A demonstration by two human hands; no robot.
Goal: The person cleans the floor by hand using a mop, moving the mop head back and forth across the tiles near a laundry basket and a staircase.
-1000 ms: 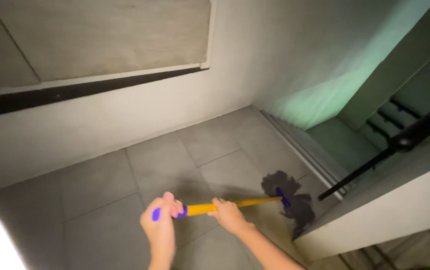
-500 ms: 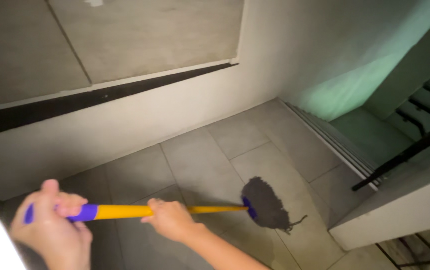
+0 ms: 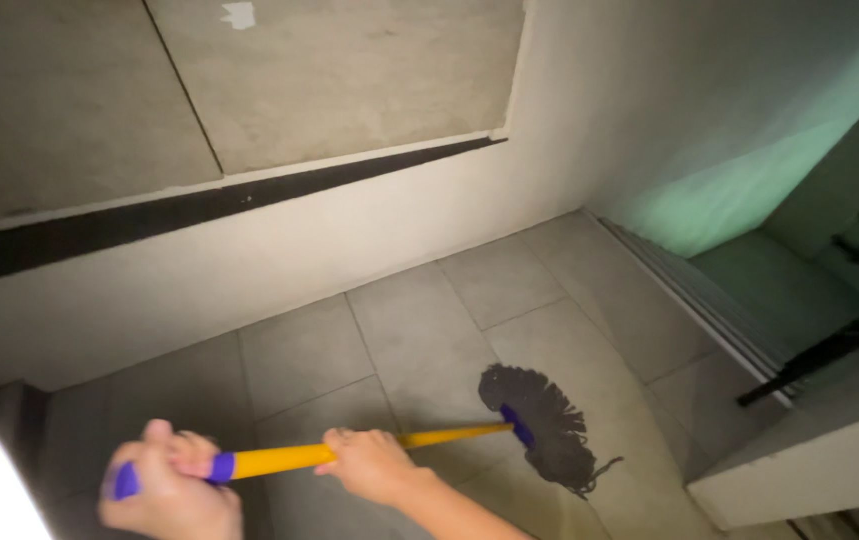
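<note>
Tiled landing (image 3: 420, 320); mop (image 3: 540, 425) mid-floor

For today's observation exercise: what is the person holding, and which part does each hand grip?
A mop. The left hand grips the purple top end of its handle; the right hand grips the yellow shaft partway down.

One mop (image 3: 540, 430), two hands: left (image 3: 172, 490), right (image 3: 370, 465).

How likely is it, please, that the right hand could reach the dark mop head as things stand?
Probably not without shifting: the right hand grips the yellow handle partway along, and the mop head lies on the tiled floor at its far end, though nothing blocks the way.
</note>
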